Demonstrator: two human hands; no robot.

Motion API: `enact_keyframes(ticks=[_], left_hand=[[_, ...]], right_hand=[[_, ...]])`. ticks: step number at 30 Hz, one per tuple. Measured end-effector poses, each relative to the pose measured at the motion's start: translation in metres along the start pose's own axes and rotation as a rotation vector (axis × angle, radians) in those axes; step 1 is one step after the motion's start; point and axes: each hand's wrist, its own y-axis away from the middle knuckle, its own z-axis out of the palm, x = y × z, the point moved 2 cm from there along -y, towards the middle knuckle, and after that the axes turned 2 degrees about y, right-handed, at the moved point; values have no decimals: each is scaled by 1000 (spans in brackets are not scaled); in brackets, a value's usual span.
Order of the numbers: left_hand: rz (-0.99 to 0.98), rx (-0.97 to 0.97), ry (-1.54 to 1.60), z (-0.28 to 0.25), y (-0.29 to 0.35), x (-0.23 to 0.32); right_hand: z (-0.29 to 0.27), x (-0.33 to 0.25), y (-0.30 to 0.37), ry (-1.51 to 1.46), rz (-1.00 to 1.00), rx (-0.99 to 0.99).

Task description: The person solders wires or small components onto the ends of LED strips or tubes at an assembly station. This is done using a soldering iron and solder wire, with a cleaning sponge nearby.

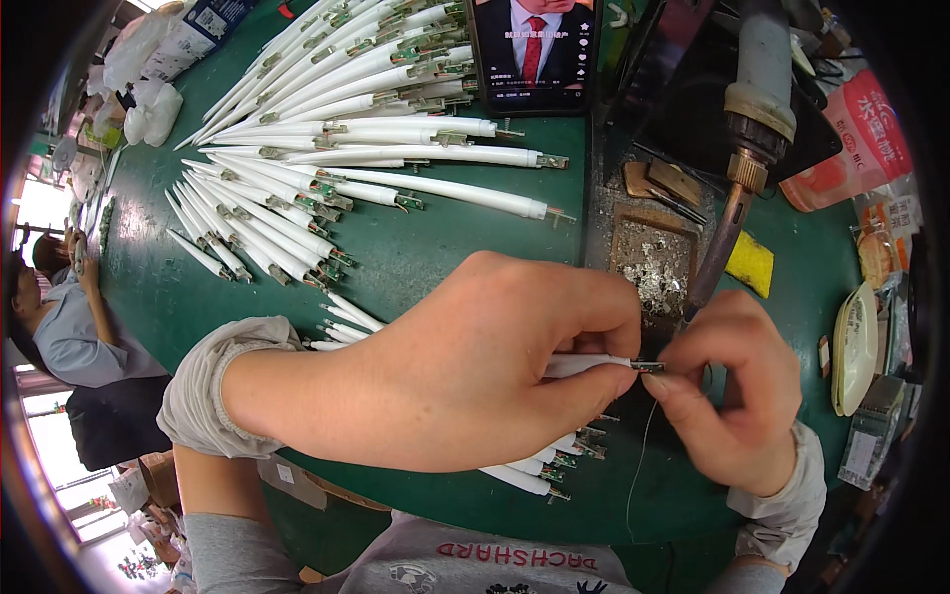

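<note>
My left hand [475,361] reaches across the middle, closed around a slim white pen-like tube [579,366]. From the tube's right end sticks a small green circuit board [648,366]. Close by, my right hand [742,396] has thumb and forefinger pinched at the board's tip, on a fine thin wire [641,455] that trails down toward the table's near edge. Just above those fingers comes down the metal tip of a soldering iron [725,218]; whether it touches the board is hidden. More white tubes [529,478] with boards lie below my left hand.
Many similar white tubes [396,129] fan out over the green table [148,238]. A phone [529,59] stands at the back. Beside the iron are a scrap-filled metal tray [618,259] and a yellow sponge [750,263]. A pink package [861,144] lies right; another person [74,332] sits far left.
</note>
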Motion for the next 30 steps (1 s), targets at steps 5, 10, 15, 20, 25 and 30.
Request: enact_keyframes(ticks=[5,10,15,20,25,30], left_hand=[[-124,18,156,-4,-4,0],[-235,-13,341,-6,-7,1],[-213,9,372,-8,-8,0],[-192,7,409,-8,-9,2],[-170,0,452,-7,-9,3],[-150,-4,461,-8,-8,2]], right_hand=[[-9,3,-3,-423,530,-69],[-16,4,0,-336,416,-155],[-8,0,3,-615,506,45],[-3,0,5,-545,465,67],[-1,1,6,-567,418,142],[1,-1,6,-575,434,156]])
